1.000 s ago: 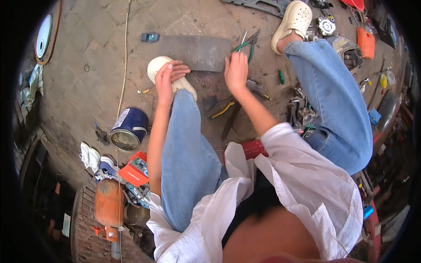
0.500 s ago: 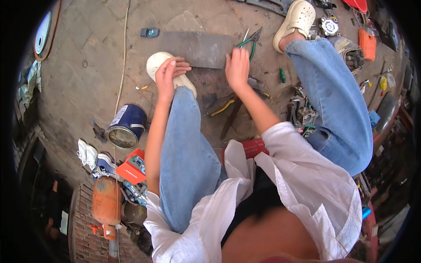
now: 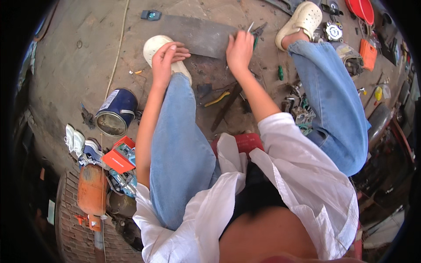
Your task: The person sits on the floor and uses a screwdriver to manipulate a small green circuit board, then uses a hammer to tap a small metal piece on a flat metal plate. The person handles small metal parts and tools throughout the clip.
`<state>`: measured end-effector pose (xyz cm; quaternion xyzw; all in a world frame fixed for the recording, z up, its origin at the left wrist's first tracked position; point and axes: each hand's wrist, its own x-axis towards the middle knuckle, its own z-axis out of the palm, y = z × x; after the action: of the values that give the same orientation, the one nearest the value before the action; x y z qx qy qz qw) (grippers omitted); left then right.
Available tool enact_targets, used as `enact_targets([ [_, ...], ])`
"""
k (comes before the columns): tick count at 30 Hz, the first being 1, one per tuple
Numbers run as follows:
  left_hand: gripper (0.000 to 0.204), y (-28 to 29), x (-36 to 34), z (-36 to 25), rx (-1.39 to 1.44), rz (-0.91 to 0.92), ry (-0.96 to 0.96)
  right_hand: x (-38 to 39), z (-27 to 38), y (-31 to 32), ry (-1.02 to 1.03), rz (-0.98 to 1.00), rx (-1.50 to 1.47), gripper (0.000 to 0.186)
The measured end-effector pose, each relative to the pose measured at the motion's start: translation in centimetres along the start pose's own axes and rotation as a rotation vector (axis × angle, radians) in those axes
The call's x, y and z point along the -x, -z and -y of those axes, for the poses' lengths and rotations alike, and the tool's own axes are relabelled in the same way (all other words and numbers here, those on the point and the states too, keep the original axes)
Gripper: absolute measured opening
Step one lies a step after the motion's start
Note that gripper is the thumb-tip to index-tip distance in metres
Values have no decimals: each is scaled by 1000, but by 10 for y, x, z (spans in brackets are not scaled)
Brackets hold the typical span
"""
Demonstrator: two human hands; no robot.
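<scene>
My left hand [image 3: 166,60] hovers by my left shin and the cream clog [image 3: 154,47], its fingers stretched out and empty, pointing toward a flat dark grey sheet [image 3: 193,36] on the ground. My right hand [image 3: 240,50] is at the sheet's right end, fingers curled down; whatever they grip is hidden beneath them. Just beyond those fingers a thin pale pointed tool [image 3: 250,27] shows, next to pliers [image 3: 258,31] with green handles. At the sheet's far left corner is a small dark tape-measure-like object [image 3: 151,15].
A yellow-handled tool [image 3: 217,99] and a green screwdriver [image 3: 280,73] lie on the ground. A blue can [image 3: 117,109] stands at left, near an orange box [image 3: 119,155] and shoes [image 3: 74,140]. Metal parts [image 3: 302,115] surround my right leg. A rope [image 3: 117,57] runs along the left.
The view has tilted, so the ground and its objects sit higher in the picture. My right hand has shifted slightly over the sheet's right end; my left hand keeps its pose.
</scene>
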<state>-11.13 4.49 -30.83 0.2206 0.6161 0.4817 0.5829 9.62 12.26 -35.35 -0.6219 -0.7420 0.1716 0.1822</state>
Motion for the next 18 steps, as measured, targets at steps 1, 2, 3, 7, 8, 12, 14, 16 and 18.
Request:
enact_targets([
  [1,30,0,3,1,10,0,24,23,2,2,-48,26,4,18],
  [2,30,-2,1,0,30,4,39,43,2,5,-53,44,-38,17],
  [3,30,-2,-1,-4,27,-10,51,64,6,10,-77,95,-71,17],
  [7,29,-8,4,-18,-36,-26,107,64,63,45,-230,75,-510,13],
  [8,27,-11,9,-26,-64,-10,84,49,80,59,-388,231,-822,11],
  [12,21,-23,31,-94,51,48,26,12,122,95,-840,698,-2218,11],
  [14,20,-35,41,-126,110,71,-51,7,137,115,-835,796,-2566,15],
  [16,20,-47,53,-149,99,36,-145,5,145,123,-741,880,-2717,18],
  [18,18,-48,60,-155,31,86,-259,6,150,130,-714,923,-2800,18],
])
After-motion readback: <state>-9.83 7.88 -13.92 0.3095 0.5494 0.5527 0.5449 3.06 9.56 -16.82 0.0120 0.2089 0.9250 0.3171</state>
